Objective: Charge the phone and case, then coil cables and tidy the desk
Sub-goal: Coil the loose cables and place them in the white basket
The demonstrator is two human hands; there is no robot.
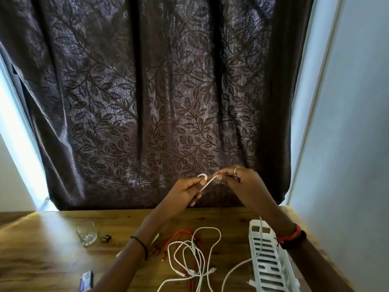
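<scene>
Both hands are raised above the wooden desk (pixel 52 245), in front of the dark curtain. My left hand (pixel 185 192) and my right hand (pixel 244 182) pinch a white cable (pixel 207 183) between them, with a small loop showing at the left fingertips. The cable trails down past my right wrist over the white slotted tray (pixel 271 264). A tangle of white cables (pixel 195 256) lies on the desk below, with red cables (pixel 179 237) under and beside it.
A clear drinking glass (pixel 86 233) stands at the desk's left, with a small dark object (pixel 105 238) beside it. A small packet (pixel 86 281) lies near the front edge. A patterned dark curtain (pixel 157 102) hangs behind the desk. A pale wall (pixel 347 144) is on the right.
</scene>
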